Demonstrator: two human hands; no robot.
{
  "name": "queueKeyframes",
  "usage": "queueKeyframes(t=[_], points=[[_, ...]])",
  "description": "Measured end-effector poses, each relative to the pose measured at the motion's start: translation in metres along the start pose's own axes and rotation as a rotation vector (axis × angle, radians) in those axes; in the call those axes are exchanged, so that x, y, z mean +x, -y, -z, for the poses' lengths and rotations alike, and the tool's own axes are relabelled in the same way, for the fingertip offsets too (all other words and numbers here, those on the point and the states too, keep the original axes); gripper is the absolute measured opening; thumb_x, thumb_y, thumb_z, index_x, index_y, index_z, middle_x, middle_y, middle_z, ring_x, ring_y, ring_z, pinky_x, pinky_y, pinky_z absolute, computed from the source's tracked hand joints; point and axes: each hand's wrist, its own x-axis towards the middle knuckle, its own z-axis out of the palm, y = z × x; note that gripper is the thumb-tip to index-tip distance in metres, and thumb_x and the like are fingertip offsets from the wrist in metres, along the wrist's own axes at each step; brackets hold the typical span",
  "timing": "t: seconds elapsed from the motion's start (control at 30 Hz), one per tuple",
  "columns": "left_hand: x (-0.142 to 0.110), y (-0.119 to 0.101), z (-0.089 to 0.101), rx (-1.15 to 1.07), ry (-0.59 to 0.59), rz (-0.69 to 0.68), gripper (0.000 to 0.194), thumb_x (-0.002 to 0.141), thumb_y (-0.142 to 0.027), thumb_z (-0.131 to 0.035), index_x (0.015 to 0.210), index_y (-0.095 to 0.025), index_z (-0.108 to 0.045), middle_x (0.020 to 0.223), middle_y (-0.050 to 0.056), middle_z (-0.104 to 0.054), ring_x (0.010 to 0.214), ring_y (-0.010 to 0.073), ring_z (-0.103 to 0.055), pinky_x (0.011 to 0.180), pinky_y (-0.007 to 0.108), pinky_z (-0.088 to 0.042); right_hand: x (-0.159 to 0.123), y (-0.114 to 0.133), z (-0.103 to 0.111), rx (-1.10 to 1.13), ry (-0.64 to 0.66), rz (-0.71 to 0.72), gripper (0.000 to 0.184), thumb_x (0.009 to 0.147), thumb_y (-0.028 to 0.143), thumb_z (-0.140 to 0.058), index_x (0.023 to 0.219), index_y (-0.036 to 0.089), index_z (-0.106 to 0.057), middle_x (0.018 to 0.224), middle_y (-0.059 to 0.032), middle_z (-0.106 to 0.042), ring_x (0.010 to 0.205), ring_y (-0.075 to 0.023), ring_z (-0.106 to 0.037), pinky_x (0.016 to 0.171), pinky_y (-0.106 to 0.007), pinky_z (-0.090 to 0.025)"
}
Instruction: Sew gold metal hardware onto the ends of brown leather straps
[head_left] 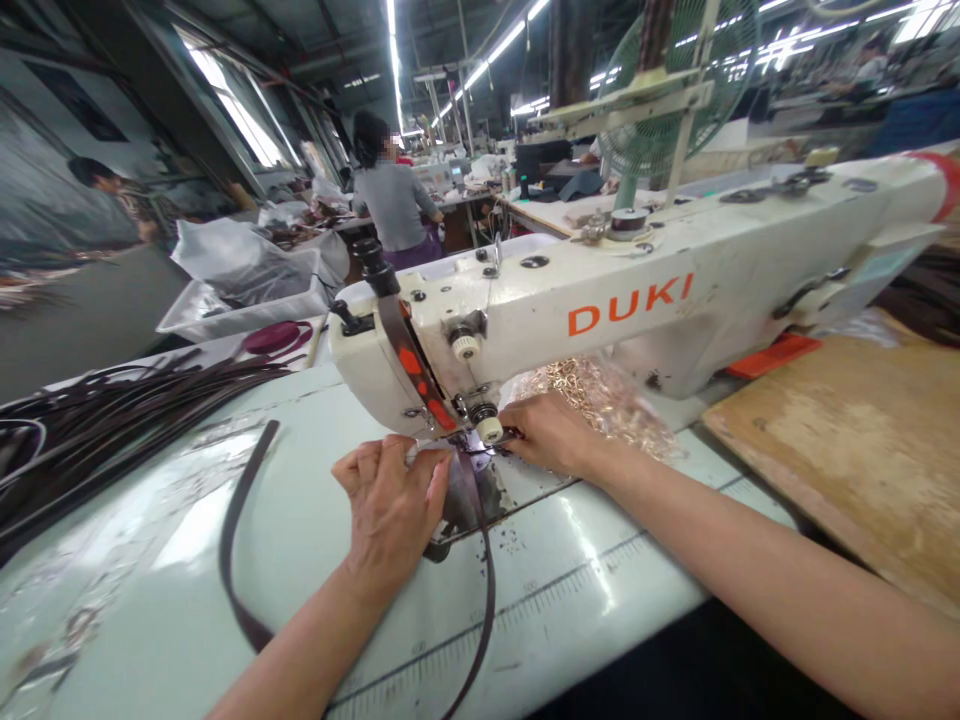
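Observation:
A white sewing machine (pixel 525 300) stands across the table, its lit needle area between my two hands. A narrow dark brown strap (pixel 486 560) runs from under the presser foot toward me and curves down past the table's front edge. My left hand (pixel 394 500) is just left of the needle, fingers curled and thumb against the index finger; what they pinch is hidden. Right of the needle, my right hand (pixel 551 432) has its fingers closed by the presser foot on something small and dark. Left of my left forearm curves a dark strap length (pixel 236 530), its lower part hidden by the arm.
Many dark straps (pixel 135 430) lie heaped at the left. Behind the needle is a clear bag of gold-coloured metal pieces (pixel 600 400). A worn wooden board (pixel 840 450) lies at the right. Beyond are a white bin (pixel 247 310), a fan (pixel 675 90) and a standing person (pixel 397 200).

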Motion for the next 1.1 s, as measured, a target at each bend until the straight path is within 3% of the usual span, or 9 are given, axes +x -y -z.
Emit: queueKeyframes(t=[0.3,0.5,0.73,0.93,1.1], points=[[0.0,0.0,-0.001,-0.063,0.021,0.014,0.012,0.084,-0.025,-0.06,0.082,-0.022,-0.071,0.088,0.009,-0.052,0.088,0.0279,-0.044,0.08,0.044,-0.03,0.001,0.006,-0.003,0.079,-0.033,0.005,0.014,0.084,0.021,-0.057,0.088,0.025,-0.069,0.088,0.0002,-0.068,0.08,-0.0159,-0.06,0.062,-0.023,-0.03],[-0.003,0.001,0.0,-0.088,0.027,0.054,0.013,0.085,-0.026,-0.059,0.083,-0.023,-0.072,0.094,0.01,-0.051,0.09,0.0285,-0.043,0.081,0.046,-0.03,0.004,0.006,-0.006,0.157,-0.061,-0.032,0.013,0.085,0.027,-0.058,0.084,0.021,-0.069,0.084,-0.0021,-0.068,0.077,-0.0168,-0.06,0.062,-0.023,-0.03],[-0.001,-0.002,-0.002,-0.358,0.004,0.118,0.011,0.084,-0.029,-0.062,0.083,-0.029,-0.074,0.089,0.006,-0.049,0.088,0.0251,-0.045,0.079,0.042,-0.032,0.005,0.008,0.002,0.325,0.008,0.026,0.023,0.079,0.041,-0.068,0.091,0.022,-0.07,0.08,0.0013,-0.068,0.07,-0.0122,-0.06,0.06,-0.019,-0.034],[0.001,-0.003,-0.002,-0.405,0.04,0.113,0.015,0.086,-0.033,-0.059,0.087,-0.031,-0.074,0.089,0.006,-0.051,0.088,0.025,-0.046,0.077,0.042,-0.033,0.006,0.012,0.001,0.382,0.033,0.003,0.012,0.081,0.03,-0.067,0.083,0.018,-0.07,0.07,0.0014,-0.064,0.063,-0.0105,-0.054,0.057,-0.02,-0.03],[-0.001,0.001,-0.005,-0.442,0.068,0.094,0.016,0.088,-0.032,-0.057,0.092,-0.032,-0.073,0.089,0.005,-0.053,0.088,0.0231,-0.048,0.077,0.039,-0.035,0.002,0.009,0.007,0.394,0.096,0.038,0.015,0.084,0.032,-0.064,0.081,0.017,-0.068,0.062,0.0041,-0.057,0.057,-0.0082,-0.048,0.055,-0.019,-0.029]])
